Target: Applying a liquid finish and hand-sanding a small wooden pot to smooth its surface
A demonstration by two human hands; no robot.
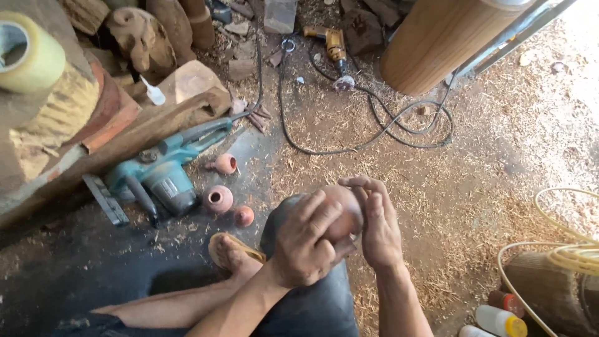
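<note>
Both forearms reach forward from the bottom edge and meet over the person's raised knee. The left hand [309, 240] wraps its fingers over the near side of a rounded reddish wooden piece [346, 209], gripping it, while the right hand [377, 224] stands upright against its far side, fingers curled over the top and closed on it too. The piece sits between the two palms, just above the knee; its lower half is hidden, so its full shape is hard to judge.

On the floor to the left lie three small reddish turned pots [218, 198], just beside a teal power saw [163, 175]. A roll of yellowish tape [28, 53] sits top left. A small white glue bottle [153, 92] rests on timber. Bottom right stands a white bottle with a yellow cap [501, 321], near a red-capped one [508, 302].
</note>
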